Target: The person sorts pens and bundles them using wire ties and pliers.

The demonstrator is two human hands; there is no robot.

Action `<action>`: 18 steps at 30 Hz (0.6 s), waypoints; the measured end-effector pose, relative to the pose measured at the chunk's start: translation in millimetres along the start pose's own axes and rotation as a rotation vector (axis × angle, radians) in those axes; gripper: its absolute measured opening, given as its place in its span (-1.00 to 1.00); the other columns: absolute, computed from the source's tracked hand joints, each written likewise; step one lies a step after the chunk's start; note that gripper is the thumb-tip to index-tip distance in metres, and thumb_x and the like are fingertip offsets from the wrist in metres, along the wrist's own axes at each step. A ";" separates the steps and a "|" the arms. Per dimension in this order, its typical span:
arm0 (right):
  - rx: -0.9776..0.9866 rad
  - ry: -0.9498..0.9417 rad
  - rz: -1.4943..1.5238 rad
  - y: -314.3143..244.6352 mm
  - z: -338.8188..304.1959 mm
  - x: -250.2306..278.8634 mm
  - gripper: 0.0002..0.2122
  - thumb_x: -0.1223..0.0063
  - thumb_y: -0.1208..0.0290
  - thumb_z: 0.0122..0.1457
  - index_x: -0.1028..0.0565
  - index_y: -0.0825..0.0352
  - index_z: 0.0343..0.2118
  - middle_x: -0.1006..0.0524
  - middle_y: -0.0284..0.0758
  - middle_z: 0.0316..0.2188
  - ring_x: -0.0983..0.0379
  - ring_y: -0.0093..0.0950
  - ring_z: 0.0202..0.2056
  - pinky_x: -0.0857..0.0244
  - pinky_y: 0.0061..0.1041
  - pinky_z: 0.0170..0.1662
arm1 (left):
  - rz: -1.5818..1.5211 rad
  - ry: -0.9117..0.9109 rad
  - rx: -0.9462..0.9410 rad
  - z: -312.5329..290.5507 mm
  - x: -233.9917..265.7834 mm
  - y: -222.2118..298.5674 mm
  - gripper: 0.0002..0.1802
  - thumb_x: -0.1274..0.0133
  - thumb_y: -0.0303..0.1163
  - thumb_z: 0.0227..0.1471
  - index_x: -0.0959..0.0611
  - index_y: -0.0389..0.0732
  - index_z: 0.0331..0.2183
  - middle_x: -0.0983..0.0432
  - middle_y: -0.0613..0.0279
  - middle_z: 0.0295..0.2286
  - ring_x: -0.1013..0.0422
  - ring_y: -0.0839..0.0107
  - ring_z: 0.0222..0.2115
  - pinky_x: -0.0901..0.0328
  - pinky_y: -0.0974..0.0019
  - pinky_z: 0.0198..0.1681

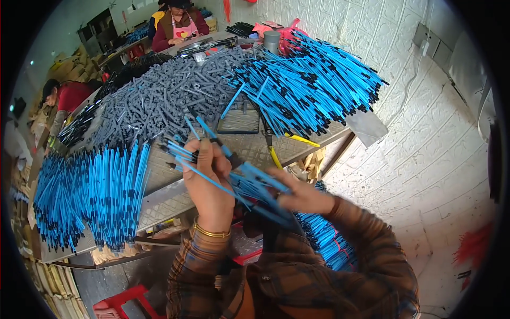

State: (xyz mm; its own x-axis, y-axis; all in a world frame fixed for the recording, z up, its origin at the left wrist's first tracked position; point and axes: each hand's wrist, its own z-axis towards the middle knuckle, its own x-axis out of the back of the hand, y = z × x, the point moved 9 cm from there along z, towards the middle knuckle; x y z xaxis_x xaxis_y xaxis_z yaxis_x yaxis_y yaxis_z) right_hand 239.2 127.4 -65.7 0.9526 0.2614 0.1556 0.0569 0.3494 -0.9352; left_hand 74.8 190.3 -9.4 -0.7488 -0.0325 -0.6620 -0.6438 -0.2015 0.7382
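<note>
My left hand (210,186) is raised over the table's near edge, thumb and fingers closed around several thin blue rods (183,151) with black ends. To its right, my right hand (308,198) is closed on more blue rods (260,178), somewhat smeared by motion. These rods slant down across my lap, and their lower ends are blurred. Just beyond my hands is a shallow dark tray (239,133) of thin metal pins. Pliers with yellow handles (275,158) lie beside it.
A large heap of grey plastic parts (164,90) covers the table's middle. Blue rods (313,80) are piled at the far right, others (114,191) at the left edge. A bundle (332,242) lies below on the right. Two people (178,32) sit across and left. A red stool (127,303) stands low left.
</note>
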 end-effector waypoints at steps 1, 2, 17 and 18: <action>-0.071 -0.073 -0.017 13.4 -8.9 -22.7 -0.71 0.17 0.43 0.18 -0.26 0.34 -0.03 -0.33 -0.38 -0.40 -0.25 -0.70 -0.54 -0.21 -0.68 -0.48 | -0.052 0.018 -0.015 -0.8 0.4 -1.7 -0.92 0.05 -0.43 0.06 -0.40 -0.18 -0.36 -0.28 0.37 -0.66 -0.17 0.61 -0.70 -0.05 0.53 -0.69; -0.141 -0.150 -0.035 22.2 -12.6 -37.6 -0.66 0.17 0.42 0.18 -0.23 0.34 0.02 -0.34 -0.36 -0.31 -0.27 -0.69 -0.49 -0.24 -0.67 -0.43 | -0.107 0.038 -0.033 -1.6 2.5 0.0 -0.91 0.05 -0.42 0.06 -0.39 -0.18 -0.37 -0.25 0.38 -0.68 -0.12 0.63 -0.73 0.02 0.54 -0.70; 0.060 0.338 -1.588 -29.2 238.1 194.3 -0.78 0.12 0.26 0.11 -0.44 0.33 -0.37 -0.50 -0.13 -0.44 -0.44 -0.14 -0.38 -0.33 -0.27 -0.32 | -0.039 -0.035 -0.037 17.1 30.7 29.4 -0.85 0.09 -0.39 0.07 -0.39 -0.18 -0.27 -0.29 0.28 -0.63 -0.13 0.55 -0.76 -0.08 0.52 -0.68; -0.088 0.318 -1.703 -8.6 254.5 210.1 -0.78 0.13 0.28 0.11 -0.42 0.36 -0.36 -0.50 -0.13 -0.42 -0.43 -0.12 -0.38 -0.34 -0.24 -0.31 | -0.076 -0.010 -0.006 16.5 31.0 26.7 -0.84 0.11 -0.40 0.07 -0.39 -0.19 -0.26 -0.32 0.23 -0.61 -0.17 0.50 -0.74 -0.14 0.49 -0.65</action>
State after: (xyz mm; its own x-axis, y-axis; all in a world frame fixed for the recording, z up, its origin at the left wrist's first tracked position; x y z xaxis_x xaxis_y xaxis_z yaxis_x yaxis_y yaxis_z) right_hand 362.8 408.4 55.9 -0.1721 -0.4943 0.8521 0.9827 -0.0264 0.1831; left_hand 31.8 200.1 -8.1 -0.6993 -0.0071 -0.7148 -0.6979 -0.2091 0.6849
